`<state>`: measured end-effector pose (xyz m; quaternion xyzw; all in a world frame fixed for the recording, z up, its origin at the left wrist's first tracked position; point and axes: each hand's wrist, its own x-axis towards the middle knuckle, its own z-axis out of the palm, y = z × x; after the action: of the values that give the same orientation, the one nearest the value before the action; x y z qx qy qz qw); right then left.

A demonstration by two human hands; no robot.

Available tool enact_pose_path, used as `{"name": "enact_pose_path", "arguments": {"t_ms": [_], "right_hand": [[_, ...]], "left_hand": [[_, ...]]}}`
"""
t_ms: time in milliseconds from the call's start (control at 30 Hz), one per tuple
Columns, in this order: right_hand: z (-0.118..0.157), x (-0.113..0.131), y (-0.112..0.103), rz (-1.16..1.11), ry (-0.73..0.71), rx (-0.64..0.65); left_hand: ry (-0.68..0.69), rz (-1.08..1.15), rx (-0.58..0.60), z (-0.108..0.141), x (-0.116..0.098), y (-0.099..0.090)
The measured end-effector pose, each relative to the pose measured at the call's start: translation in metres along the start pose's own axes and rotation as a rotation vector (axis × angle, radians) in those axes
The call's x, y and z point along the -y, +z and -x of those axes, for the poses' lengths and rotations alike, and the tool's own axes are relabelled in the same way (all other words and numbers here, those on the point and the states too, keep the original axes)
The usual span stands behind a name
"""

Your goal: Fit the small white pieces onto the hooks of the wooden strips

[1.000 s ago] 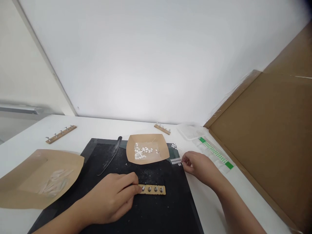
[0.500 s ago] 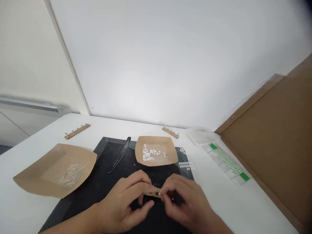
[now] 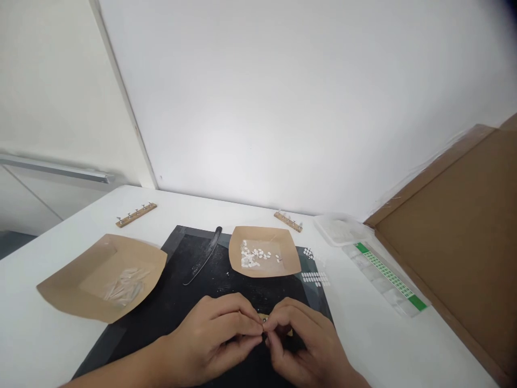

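Note:
Over the black mat (image 3: 161, 302), my left hand (image 3: 222, 337) and my right hand (image 3: 302, 339) meet fingertip to fingertip. Both are closed in a pinch, and whatever they hold between the tips is too small to make out. A wooden strip (image 3: 291, 332) with small metal studs lies beneath the fingers, mostly hidden by them. Beyond my hands stands a brown paper tray (image 3: 291, 253) with many small white pieces (image 3: 250, 261). To its left a dark curved file (image 3: 208, 256) rests on the mat.
A larger paper tray (image 3: 72, 291) at left holds clear slivers. Two studded wooden strips (image 3: 137, 214) (image 3: 287, 221) lie at the back. White stickers (image 3: 317, 278), a clear container (image 3: 343, 229) and a green-ended sheet (image 3: 390, 277) are right; cardboard (image 3: 456, 215) stands beyond.
My left fingers have closed together, and their tips now meet my right fingertips over the strip. The whole view has shifted slightly, moving the trays rightward in the picture.

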<state>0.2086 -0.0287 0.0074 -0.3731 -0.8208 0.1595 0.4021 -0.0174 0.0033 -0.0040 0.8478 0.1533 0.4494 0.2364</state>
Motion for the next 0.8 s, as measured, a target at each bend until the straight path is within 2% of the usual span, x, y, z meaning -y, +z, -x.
{"name": "enact_pose_path", "arguments": {"t_ms": [233, 567, 800], "right_hand": [[-0.002, 0.002, -0.002, -0.025, 0.058, 0.015], [0.001, 0.003, 0.000, -0.081, 0.068, 0.031], [0.000, 0.003, -0.009, -0.333, 0.213, 0.187]], "left_hand": [[-0.012, -0.080, 0.064, 0.003, 0.001, -0.003], [-0.089, 0.001, 0.095, 0.008, 0.002, -0.001], [-0.164, 0.097, 0.138, 0.007, 0.001, -0.002]]}}
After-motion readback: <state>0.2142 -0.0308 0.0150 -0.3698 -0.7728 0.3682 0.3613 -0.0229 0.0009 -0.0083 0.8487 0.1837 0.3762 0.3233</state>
